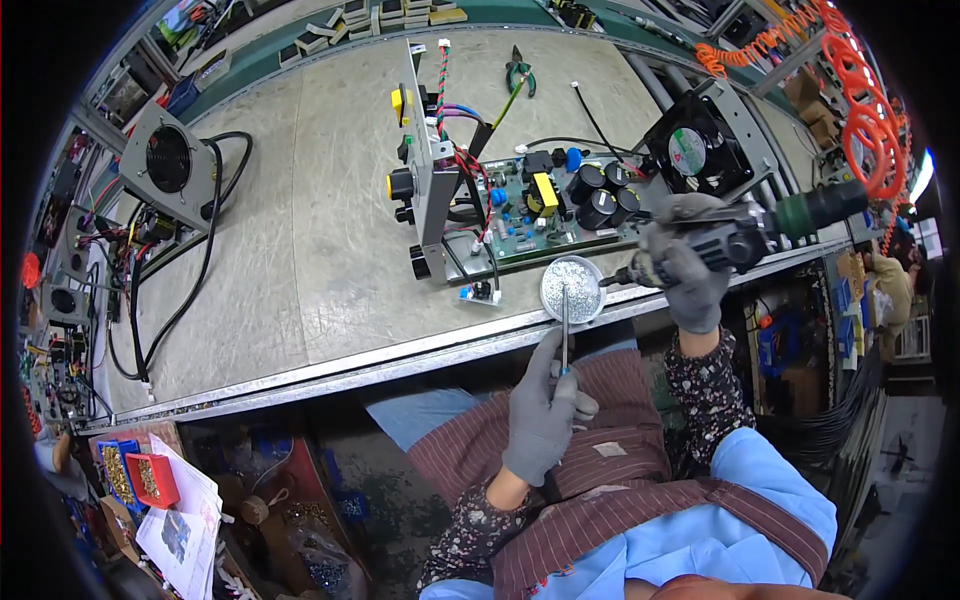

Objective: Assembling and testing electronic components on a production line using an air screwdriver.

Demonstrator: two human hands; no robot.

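Note:
My gloved left hand [543, 415] is closed around a slim metal rod [565, 335], whose upper end reaches into a round white dish [544, 300] of small shiny metal parts. The dish stands at the table's front edge. In my gloved right hand [690, 270] is a dark power screwdriver [742, 242], lying roughly level, its tip close to the dish's right side. Just behind both hands sits a green circuit board [515, 238] with black capacitors and a yellow transformer. An upright grey panel [433, 205] with knobs borders it on the left, and a black fan [692, 150] on the right.
Green-handled pliers [518, 73] lie at the back of the table [300, 210]. Another grey fan unit [165, 160] with black cables stands at left. An orange coiled hose [868, 130] hangs at right. Red and blue bins [152, 481] of fasteners sit lower left.

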